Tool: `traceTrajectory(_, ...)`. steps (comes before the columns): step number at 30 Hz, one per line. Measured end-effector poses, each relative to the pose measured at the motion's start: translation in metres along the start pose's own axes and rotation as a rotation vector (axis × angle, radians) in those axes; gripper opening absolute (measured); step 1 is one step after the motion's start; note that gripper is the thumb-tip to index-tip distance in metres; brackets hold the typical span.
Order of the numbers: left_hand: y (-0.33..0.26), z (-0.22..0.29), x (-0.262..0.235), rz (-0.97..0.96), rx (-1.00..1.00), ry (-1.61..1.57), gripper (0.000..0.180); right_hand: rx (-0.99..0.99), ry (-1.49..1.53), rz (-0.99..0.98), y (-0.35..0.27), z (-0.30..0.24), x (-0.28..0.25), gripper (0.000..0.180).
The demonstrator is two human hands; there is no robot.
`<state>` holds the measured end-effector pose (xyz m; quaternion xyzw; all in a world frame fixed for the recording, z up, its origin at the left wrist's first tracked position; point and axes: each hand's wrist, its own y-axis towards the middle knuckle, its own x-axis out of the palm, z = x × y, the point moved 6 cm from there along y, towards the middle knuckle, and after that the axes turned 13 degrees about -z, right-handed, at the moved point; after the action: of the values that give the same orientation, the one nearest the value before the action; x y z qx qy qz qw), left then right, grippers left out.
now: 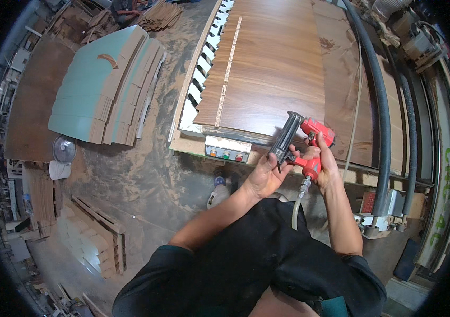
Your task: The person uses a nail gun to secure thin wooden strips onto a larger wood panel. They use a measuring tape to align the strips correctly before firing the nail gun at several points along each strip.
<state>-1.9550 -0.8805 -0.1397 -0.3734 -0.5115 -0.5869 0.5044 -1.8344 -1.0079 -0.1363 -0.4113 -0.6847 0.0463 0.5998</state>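
Both hands (293, 166) gripping nail gun (304, 142), panel edge (246, 133)

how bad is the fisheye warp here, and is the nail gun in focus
Head view: strong fisheye, with the wood panel edges and black hoses bowing toward a black rim. The red nail gun, held in the left hand and right hand, is fairly sharp. Lighting is even and dim, with no harsh glare.
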Motion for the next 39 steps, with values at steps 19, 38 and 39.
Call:
traceTrajectory(19, -0.012, 0.262, -0.104, 0.692, -0.517, 2.283, 0.051, -0.528, -2.133, 0.398, -0.005, -0.130, 0.056, 0.068)
traceTrajectory(38, 0.011, 0.157, -0.092, 0.669, -0.497, 2.010, 0.050, -0.593, -2.662, 0.650, 0.138, -0.117, -0.023, 0.085)
traceTrajectory(39, 0.016, 0.143, -0.085, 0.664, -0.515, 1.982, 0.050, -0.628, -2.629, 0.610, 0.139, -0.120, -0.027, 0.084)
